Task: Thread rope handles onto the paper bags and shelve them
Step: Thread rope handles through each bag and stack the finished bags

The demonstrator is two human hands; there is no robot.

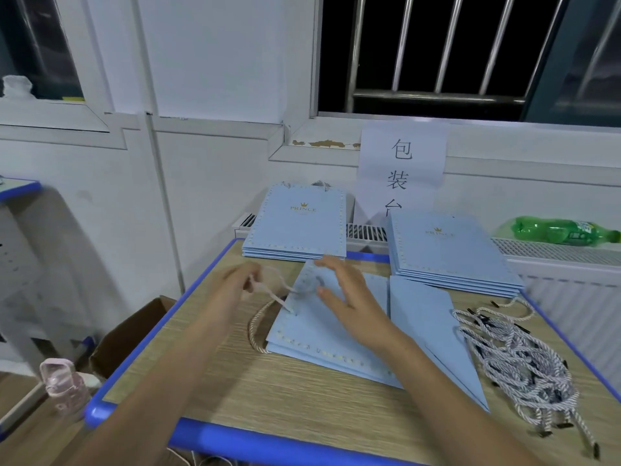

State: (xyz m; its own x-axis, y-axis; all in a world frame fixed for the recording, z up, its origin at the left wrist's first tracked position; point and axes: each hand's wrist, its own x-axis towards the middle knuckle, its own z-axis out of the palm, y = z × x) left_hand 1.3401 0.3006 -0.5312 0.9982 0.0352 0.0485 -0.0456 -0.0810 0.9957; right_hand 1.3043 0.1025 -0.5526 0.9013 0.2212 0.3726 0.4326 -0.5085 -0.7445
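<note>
Blurrily, left hand (243,279) pinches twisted rope (274,297) above flat matte-blue paper bag (336,341).

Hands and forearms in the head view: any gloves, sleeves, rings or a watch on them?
None show. The left hand and right hand are bare, with no gloves or rings visible. Both forearms are bare to the frame's lower edge, without sleeves, watch or wristband. The left hand is motion-blurred.

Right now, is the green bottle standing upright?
No, the green bottle lies on its side on the white ledge behind the table.
</note>
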